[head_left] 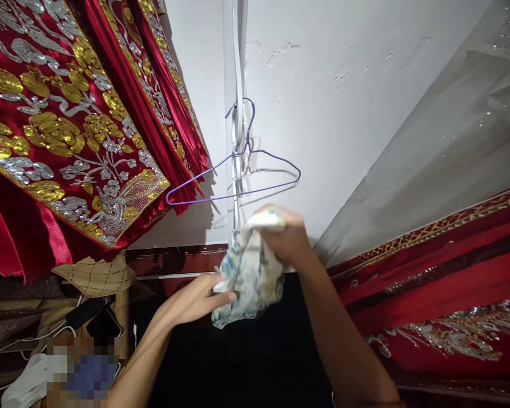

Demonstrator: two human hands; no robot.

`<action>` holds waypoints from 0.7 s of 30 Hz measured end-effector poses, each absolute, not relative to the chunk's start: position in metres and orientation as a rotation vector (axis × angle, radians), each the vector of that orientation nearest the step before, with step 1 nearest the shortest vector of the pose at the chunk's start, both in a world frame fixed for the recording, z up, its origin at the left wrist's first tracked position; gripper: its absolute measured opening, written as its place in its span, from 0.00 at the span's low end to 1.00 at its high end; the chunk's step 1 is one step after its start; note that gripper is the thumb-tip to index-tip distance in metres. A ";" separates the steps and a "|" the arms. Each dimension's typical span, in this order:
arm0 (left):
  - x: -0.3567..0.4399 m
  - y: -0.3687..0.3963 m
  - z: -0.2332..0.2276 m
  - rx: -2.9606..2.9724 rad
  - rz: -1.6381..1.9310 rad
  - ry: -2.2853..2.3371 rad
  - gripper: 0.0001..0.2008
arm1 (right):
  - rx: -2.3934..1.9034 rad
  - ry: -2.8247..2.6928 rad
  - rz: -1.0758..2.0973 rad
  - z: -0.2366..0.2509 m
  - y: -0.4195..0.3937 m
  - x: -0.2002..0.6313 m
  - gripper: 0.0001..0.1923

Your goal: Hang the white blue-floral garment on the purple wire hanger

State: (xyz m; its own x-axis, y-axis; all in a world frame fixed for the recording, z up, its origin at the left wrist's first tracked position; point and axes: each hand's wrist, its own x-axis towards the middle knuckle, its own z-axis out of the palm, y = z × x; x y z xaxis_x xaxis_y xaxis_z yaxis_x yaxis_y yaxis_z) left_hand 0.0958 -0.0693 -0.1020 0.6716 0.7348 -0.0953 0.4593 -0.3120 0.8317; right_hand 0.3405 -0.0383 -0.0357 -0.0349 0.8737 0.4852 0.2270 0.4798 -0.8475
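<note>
Left hand (200,300) loosely pinching, right hand (285,239) fisted, both on a crumpled white cloth printed blue and yellow (255,272), mid-air, long axis slanting upper right to lower left; purple wire hanger (247,146) above, white wall (323,130) behind, red sequined fabrics (70,127) either side

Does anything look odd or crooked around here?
Yes, two things: the purple hanger tilts, its end by the red embroidered fabric sitting lower than the other, and the white wall behind has chipped-looking marks breaking its plain surface.
</note>
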 end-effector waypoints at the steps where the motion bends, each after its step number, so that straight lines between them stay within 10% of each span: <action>1: 0.090 -0.069 -0.103 2.016 0.372 1.047 0.16 | -0.977 -1.431 0.559 -0.033 -0.020 0.344 0.10; 14: 0.016 -0.044 -0.080 2.276 0.123 1.343 0.10 | -1.324 -1.508 0.696 -0.076 0.028 0.393 0.07; 21: 0.024 -0.001 -0.023 2.465 0.540 1.768 0.11 | -1.372 -1.623 0.563 -0.041 -0.007 0.420 0.05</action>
